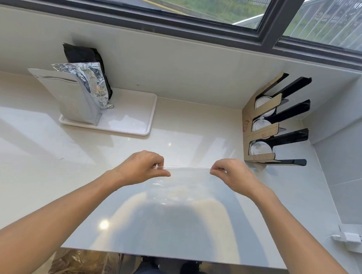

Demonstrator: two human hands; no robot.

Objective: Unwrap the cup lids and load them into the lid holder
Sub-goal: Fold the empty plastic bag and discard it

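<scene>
Both hands hold a clear plastic wrapper (184, 179) stretched flat above the counter. My left hand (144, 167) pinches its top left corner and my right hand (230, 173) pinches its top right corner. The film hangs down toward me and looks empty. At the right, against the wall, stands the lid holder (260, 130), brown card and black plastic with three slots. Stacks of white cup lids sit in the slots: upper (263, 103), middle (260, 125) and lower (259, 148).
A white tray (130, 121) at the back left carries a silver foil bag (88, 86), a white pouch (69, 95) and a black bag (83, 54). A white charger (350, 238) sits in a wall socket at the right. The counter's front edge (169, 256) is below my arms.
</scene>
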